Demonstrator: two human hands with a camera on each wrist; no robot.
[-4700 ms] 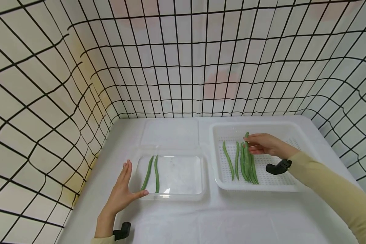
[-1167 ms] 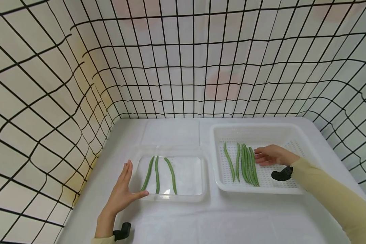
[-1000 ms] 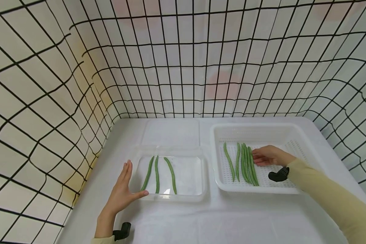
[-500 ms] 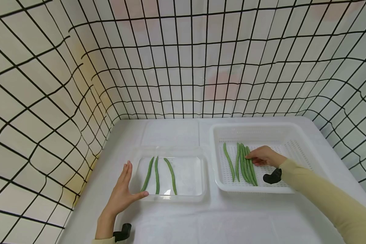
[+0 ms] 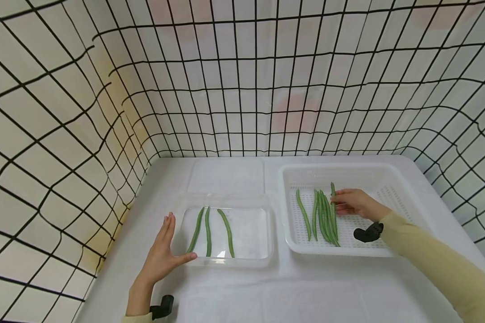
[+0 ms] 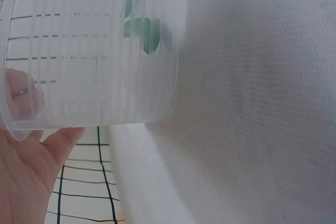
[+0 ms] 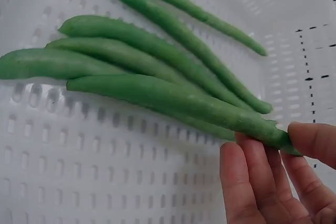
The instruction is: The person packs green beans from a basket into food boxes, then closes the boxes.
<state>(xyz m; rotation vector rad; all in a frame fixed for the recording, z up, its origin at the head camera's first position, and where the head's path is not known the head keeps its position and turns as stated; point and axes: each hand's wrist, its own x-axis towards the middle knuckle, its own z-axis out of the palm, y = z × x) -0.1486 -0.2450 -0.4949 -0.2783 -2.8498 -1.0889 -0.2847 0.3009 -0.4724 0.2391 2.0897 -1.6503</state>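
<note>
Green bean [image 7: 181, 100], pinched by right fingers [image 7: 236, 174], left fingers [image 5: 167, 229] straight, touching tub [image 5: 246, 261]

You have green beans [image 7: 178, 99] on your right, running from deep to paler green, against a white basket [image 5: 347, 251] patterned with rows of small oblong slots, and three more green beans [image 5: 208, 233] on your left in a colourless, see-through container [image 5: 242, 261]. Your sleeves [image 5: 436, 251] are pale yellow, your wrist devices [image 5: 368, 232] black, the tablecloth [image 5: 307, 291] white. Around you, black mesh [image 5: 256, 98] draws a grid across an off-white backdrop [image 5: 234, 98] with blurry pale-pink patches [image 5: 293, 119].
</note>
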